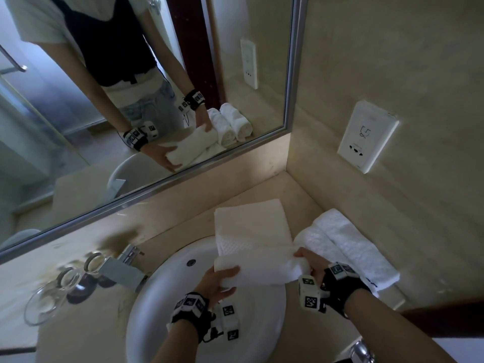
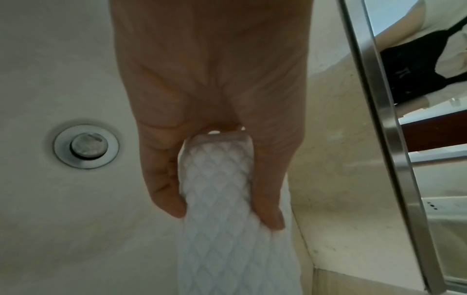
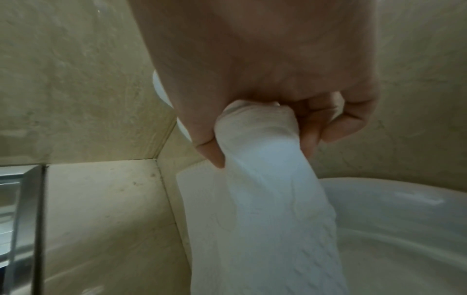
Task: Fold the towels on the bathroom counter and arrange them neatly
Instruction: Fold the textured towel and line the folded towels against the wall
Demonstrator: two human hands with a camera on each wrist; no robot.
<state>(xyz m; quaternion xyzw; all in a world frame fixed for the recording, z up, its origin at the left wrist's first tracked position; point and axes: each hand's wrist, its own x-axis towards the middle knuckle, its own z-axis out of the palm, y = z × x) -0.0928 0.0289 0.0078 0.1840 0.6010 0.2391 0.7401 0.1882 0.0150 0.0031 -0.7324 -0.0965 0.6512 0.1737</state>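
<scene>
1. Head view: we see the left hand curled round one end of a white towel, and the right hand gripping the other end. The towel is rolled lengthwise and held over the edge of the round white sink. Its free, flat part lies on the beige stone counter. Two rolled white towels lie side by side at the right. Two clear glasses stand left of the metal tap.
2. Left wrist view: we see thumb and fingers clamping the towel, whose weave is diamond-patterned. A round metal drain sits in the sink.
3. Right wrist view: we see curled fingers and thumb squeezing the towel's bunched end.
</scene>
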